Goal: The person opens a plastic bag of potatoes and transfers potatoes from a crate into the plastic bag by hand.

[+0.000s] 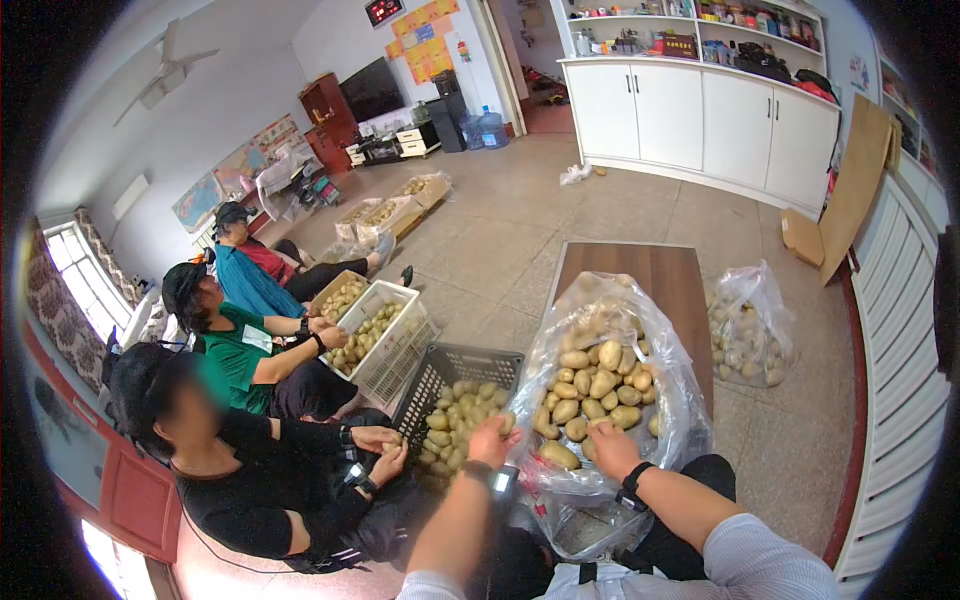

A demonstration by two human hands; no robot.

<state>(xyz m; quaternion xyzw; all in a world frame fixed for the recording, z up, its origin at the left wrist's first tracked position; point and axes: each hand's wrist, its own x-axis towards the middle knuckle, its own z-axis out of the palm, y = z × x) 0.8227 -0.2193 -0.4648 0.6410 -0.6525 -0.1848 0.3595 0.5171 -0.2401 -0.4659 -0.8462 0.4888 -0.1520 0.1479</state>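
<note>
Over the edge of a dark grey slatted crate (507,372), my left hand (490,443) is closed around a potato (508,422), partly covered by the fingers. More potatoes (445,425) lie in that crate. My right hand (613,450) reaches into a large clear plastic bag (672,345) that stands open on a brown board. Its fingers are curled on a potato at the near side of the pile; the hand hides most of it. A bigger potato (560,456) lies just left of my right hand, and many potatoes (602,384) fill the bag.
Left of me, a person in black (250,450) handles something small beside the crate. Two more people sit beyond, near a white crate (395,345) of potatoes. A tied bag of potatoes (750,335) rests on the floor at right. White cabinets (690,125) line the back.
</note>
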